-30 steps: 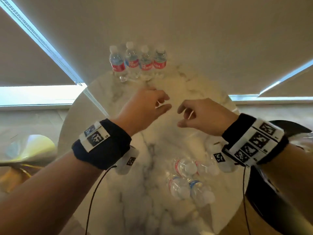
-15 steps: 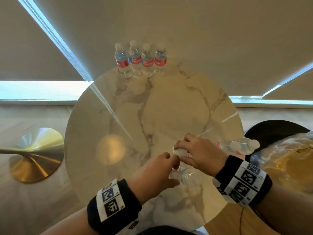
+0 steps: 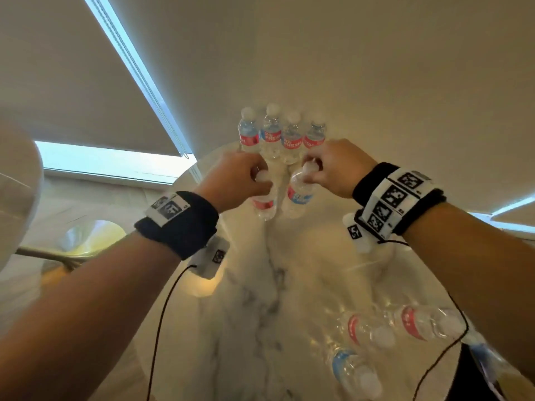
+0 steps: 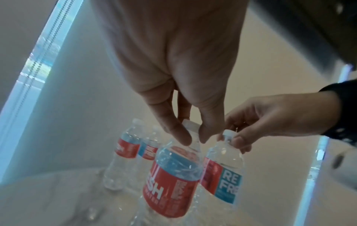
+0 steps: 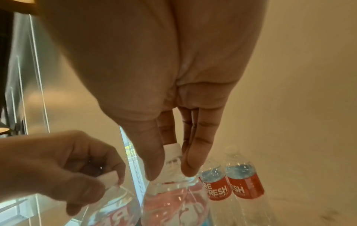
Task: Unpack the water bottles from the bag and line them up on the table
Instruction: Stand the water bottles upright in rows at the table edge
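Observation:
Several clear water bottles with red and blue labels [image 3: 282,134] stand in a row at the far edge of the round marble table [image 3: 260,285]. My left hand [image 3: 254,176] pinches the white cap of one bottle [image 3: 265,205] and holds it upright just in front of that row. My right hand [image 3: 314,166] pinches the cap of a second bottle [image 3: 298,198] right beside it. In the left wrist view the left-hand bottle [image 4: 173,180] hangs from my fingertips [image 4: 204,134]. Three more bottles [image 3: 370,331] lie on their sides at the near right.
Beige roller blinds close off the space behind the table, with bright window strips [image 3: 110,160] below them. A gold pedestal base [image 3: 84,241] sits on the floor at the left. A dark seat [image 3: 474,377] shows at the lower right edge.
Both hands took a bottle each from the near side of the table and carried them away to the far row.

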Motion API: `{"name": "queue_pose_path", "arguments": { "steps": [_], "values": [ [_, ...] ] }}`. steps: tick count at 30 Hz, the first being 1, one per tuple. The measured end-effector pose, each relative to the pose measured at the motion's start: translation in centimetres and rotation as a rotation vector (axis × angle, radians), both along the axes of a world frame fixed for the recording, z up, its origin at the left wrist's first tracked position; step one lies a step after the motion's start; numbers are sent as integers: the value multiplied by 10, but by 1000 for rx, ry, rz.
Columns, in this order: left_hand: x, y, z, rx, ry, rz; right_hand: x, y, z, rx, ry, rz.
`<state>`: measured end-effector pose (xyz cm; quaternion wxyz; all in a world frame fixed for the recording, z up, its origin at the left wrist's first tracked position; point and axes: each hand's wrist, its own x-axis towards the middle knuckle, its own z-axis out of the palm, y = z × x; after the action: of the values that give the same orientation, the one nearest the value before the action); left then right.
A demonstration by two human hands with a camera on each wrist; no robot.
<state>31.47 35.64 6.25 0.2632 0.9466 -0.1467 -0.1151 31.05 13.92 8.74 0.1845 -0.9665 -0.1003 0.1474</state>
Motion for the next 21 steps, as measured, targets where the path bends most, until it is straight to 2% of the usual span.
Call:
{"name": "queue_pose_path", "arguments": {
  "steps": [4, 9, 15, 21],
  "values": [
    [77, 8, -16, 14, -9, 71, 71, 29, -21, -12, 1, -51],
    [127, 17, -41, 23, -3, 95, 119, 52, -48, -22, 8, -87],
    [144, 21, -57, 0, -21, 181, 141, 60, -60, -42, -49, -4],
    [142, 19, -62, -112, 25, 277, 145, 67, -64, -92, -113, -117]
  ]
}}
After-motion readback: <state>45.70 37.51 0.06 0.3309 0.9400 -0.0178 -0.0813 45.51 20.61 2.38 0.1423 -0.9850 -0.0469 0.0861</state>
